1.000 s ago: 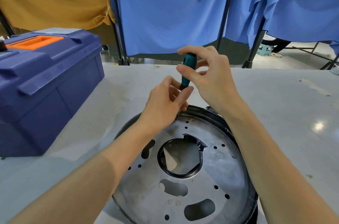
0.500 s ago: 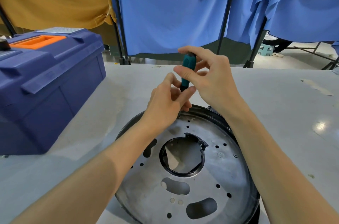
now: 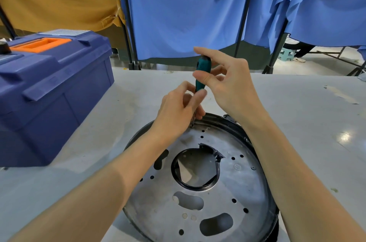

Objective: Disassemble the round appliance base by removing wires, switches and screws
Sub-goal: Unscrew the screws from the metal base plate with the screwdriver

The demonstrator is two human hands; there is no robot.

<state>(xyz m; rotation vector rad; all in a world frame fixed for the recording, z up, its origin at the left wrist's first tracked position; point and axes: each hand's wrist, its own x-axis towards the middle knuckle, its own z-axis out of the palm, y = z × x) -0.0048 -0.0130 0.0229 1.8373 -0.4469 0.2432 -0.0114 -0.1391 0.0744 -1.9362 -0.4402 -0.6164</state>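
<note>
The round appliance base (image 3: 227,192) lies flat on the grey table, a silver metal disc with a black rim, a central round opening and several holes. A teal-handled screwdriver (image 3: 202,72) stands nearly upright, its tip on a screw (image 3: 192,125) near the disc's far edge. My right hand (image 3: 227,81) pinches the handle between thumb and fingers. My left hand (image 3: 178,111) curls its fingers round the lower handle and shaft, just above the disc. The shaft is mostly hidden behind my left fingers.
A large blue toolbox (image 3: 49,87) with an orange handle stands on the table at the left. Blue and mustard curtains on black poles hang behind the far table edge. A person's legs and a small stool (image 3: 287,54) show at the back right.
My right fingers have shifted round the screwdriver handle, with the index finger now stretched out above its top. The left hand and the base stay in place.
</note>
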